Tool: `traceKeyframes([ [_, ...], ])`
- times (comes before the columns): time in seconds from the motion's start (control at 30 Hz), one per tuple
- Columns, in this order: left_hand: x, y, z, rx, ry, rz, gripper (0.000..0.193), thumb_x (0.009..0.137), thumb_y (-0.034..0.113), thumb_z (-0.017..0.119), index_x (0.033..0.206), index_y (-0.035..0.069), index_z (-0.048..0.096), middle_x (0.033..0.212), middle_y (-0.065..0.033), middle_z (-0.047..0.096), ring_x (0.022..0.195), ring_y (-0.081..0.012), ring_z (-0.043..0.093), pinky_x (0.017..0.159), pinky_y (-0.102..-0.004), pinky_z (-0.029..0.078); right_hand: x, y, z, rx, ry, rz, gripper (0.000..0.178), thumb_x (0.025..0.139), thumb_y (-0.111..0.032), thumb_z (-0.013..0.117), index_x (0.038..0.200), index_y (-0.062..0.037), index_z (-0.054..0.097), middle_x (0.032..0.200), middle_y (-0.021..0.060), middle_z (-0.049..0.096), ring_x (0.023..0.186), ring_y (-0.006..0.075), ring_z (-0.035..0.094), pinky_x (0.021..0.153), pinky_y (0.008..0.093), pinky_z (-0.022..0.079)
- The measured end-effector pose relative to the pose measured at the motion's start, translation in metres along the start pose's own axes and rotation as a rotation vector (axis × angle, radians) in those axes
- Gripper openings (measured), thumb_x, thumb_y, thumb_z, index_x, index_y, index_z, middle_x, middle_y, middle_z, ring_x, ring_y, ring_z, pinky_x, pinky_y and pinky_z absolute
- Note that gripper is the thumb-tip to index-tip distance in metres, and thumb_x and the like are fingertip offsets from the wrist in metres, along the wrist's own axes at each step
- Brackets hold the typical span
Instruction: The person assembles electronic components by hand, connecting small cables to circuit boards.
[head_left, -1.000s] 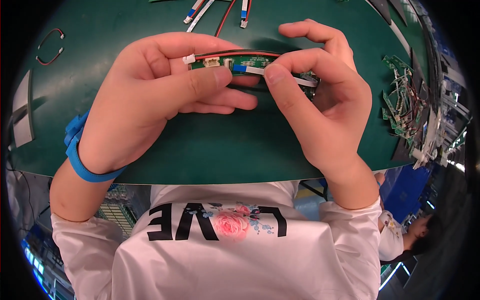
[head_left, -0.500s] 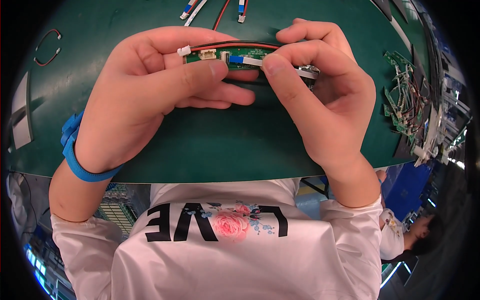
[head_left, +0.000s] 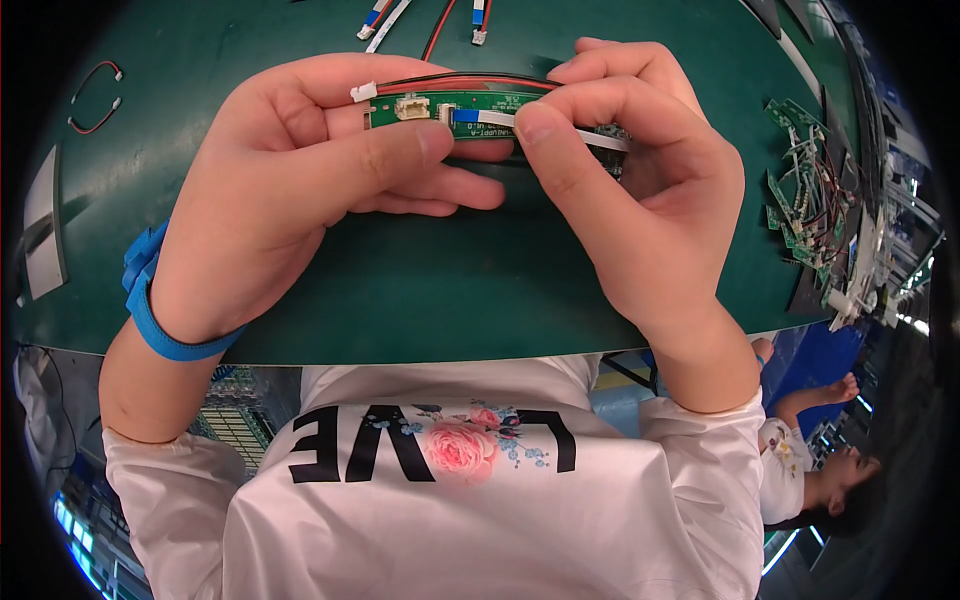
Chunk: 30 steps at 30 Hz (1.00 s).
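We hold both forearms up from the lower edge, converging toward the centre. Our left hand [head_left: 300,190] is curled, knuckles turned outward, thumb laid flat across the front and pointing right, fingers folded beneath it in a closed grip. Our right hand [head_left: 630,190] mirrors it: thumb extended up and left, index finger arched over the top, remaining fingers curled. The two thumb tips sit just beside each other.
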<state>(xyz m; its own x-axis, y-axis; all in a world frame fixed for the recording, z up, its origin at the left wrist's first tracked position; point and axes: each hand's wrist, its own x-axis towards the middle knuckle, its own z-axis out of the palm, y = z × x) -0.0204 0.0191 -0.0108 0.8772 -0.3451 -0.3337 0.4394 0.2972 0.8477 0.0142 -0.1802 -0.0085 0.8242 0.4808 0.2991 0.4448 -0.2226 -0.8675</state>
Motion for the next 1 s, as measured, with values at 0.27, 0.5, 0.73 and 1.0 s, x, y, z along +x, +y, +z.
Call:
traceKeyframes([
  [0.27, 0.001, 0.000, 0.001, -0.009, -0.002, -0.001, 0.036, 0.090, 0.008, 0.052, 0.123, -0.006, 0.048, 0.106, -0.0220, 0.063, 0.089, -0.0264, 0.067, 0.081, -0.0316, 0.055, -0.001, -0.001, 0.000, 0.053, 0.011, 0.020, 0.007, 0.076, 0.002, 0.067, 0.083, 0.0014, 0.066, 0.091, 0.0092, 0.058, 0.099, 0.0190, 0.051, 0.100, 0.0400, 0.033],
  [0.5, 0.001, 0.001, 0.002, -0.003, -0.007, 0.001, 0.036, 0.091, 0.007, 0.052, 0.123, -0.006, 0.048, 0.107, -0.0221, 0.063, 0.090, -0.0264, 0.067, 0.082, -0.0317, 0.055, -0.001, 0.001, -0.001, 0.083, 0.015, 0.014, 0.008, 0.075, 0.003, 0.067, 0.083, 0.0010, 0.066, 0.092, 0.0088, 0.059, 0.099, 0.0191, 0.051, 0.100, 0.0397, 0.033],
  [0.73, 0.000, 0.000, 0.000, 0.006, -0.010, 0.000, 0.036, 0.090, 0.007, 0.052, 0.123, -0.006, 0.049, 0.106, -0.0200, 0.063, 0.090, -0.0254, 0.067, 0.083, -0.0315, 0.054, -0.002, 0.002, 0.001, 0.060, 0.014, 0.040, 0.008, 0.075, 0.002, 0.068, 0.083, 0.0010, 0.066, 0.091, 0.0092, 0.059, 0.099, 0.0192, 0.051, 0.099, 0.0385, 0.034],
  [1.0, 0.002, -0.003, 0.006, -0.015, 0.034, 0.033, 0.033, 0.089, 0.007, 0.053, 0.119, -0.006, 0.052, 0.100, -0.0151, 0.065, 0.079, -0.0200, 0.066, 0.076, -0.0287, 0.054, -0.004, 0.010, 0.003, 0.070, 0.028, 0.055, 0.008, 0.076, 0.003, 0.067, 0.083, 0.0022, 0.066, 0.092, 0.0096, 0.058, 0.097, 0.0185, 0.052, 0.092, 0.0333, 0.038],
])
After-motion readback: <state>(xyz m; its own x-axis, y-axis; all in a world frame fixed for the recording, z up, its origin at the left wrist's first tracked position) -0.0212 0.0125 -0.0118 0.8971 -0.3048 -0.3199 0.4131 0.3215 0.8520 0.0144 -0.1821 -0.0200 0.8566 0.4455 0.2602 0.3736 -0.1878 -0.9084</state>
